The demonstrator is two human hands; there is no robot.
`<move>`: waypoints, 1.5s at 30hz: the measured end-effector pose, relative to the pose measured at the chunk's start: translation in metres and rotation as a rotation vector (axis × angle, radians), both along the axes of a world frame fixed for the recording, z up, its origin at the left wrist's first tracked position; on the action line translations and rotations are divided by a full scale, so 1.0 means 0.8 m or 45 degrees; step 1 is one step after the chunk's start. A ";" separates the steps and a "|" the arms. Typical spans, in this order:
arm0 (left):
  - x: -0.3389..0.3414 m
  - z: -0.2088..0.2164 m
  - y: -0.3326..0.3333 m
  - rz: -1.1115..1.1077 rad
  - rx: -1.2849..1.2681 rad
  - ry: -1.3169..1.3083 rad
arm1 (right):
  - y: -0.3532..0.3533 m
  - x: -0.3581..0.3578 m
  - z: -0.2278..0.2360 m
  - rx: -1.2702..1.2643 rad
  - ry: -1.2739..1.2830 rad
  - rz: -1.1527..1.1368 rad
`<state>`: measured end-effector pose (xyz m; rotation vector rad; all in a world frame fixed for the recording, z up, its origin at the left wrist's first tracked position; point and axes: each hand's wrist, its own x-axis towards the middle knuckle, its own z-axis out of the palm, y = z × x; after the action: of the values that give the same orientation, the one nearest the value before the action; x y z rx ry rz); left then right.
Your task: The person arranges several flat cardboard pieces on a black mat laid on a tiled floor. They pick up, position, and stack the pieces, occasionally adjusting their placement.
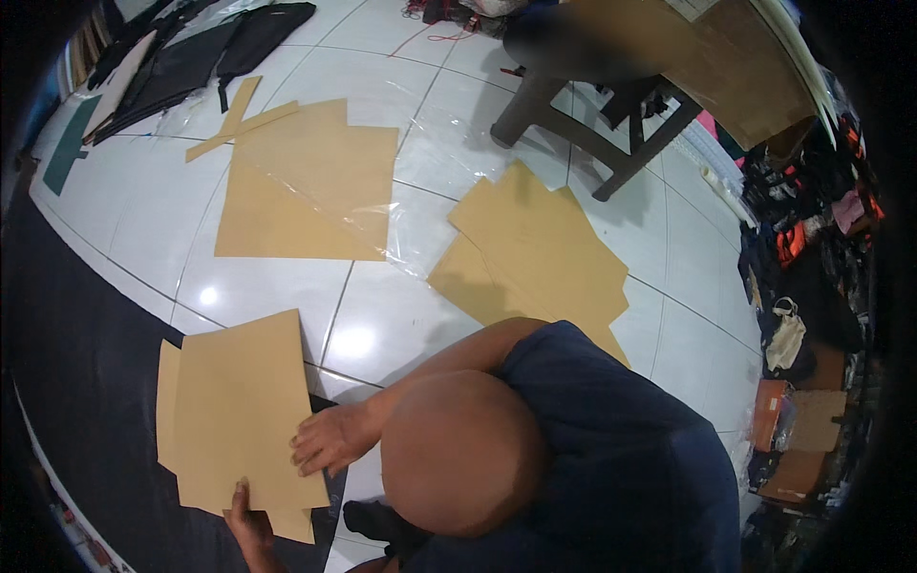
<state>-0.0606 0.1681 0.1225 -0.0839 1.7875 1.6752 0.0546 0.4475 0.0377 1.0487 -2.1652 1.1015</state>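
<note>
The tan card [239, 411] lay at lower L of view, over the dark mat [86, 344], w/ the tiled floor [258, 291] just past its far R corner. The L hand [248, 525] was at its near edge: thumb on top, other fingers hidden beneath, so prob. clamped on the card. The R hand [334, 437] came across palm down, fingers bent & close together at the R edge; couldn't tell if its thumb gripped from below.

Step in hand looked like steadying the card. Doing it well, imo, meant light, even pressure: R fingers flat nr the edge, L pinch just firm enough to stop a slip, b/c thin card would prob. crease if squeezed or buckle if both hands pushed inward. Worth watching the narrow strip [167, 411] along the L side too (flap or 2nd layer, couldn't tell which) so it didn't skew.

Orientation: long axis ran nr–far, approx. upright in view, far end leaning a touch L. Straight far edge pointed roughly toward the notched tan sheet [306, 191]; the stepped end faced the person. Broad face was up, more or less flat.
</note>
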 end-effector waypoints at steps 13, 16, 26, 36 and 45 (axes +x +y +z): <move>-0.028 -0.050 -0.149 0.428 0.402 -0.291 | 0.296 0.195 -0.009 -0.123 -0.898 -1.902; -0.016 -0.069 -0.159 0.340 0.068 -0.140 | 0.325 0.182 0.009 0.116 -0.940 -1.851; 0.026 -0.088 -0.150 0.424 0.134 -0.132 | 0.288 -0.042 -0.044 0.782 -0.579 -1.314; 0.046 -0.093 -0.149 0.482 -0.178 -0.203 | 0.306 -0.066 -0.050 0.971 -0.994 -1.359; 0.042 -0.109 -0.149 0.475 -0.181 -0.220 | 0.305 -0.104 -0.041 0.952 -1.160 -1.414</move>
<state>-0.0268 0.0485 0.0352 -0.6406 1.8355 1.7253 -0.0288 0.6916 0.0048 -0.7012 -3.2266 0.1588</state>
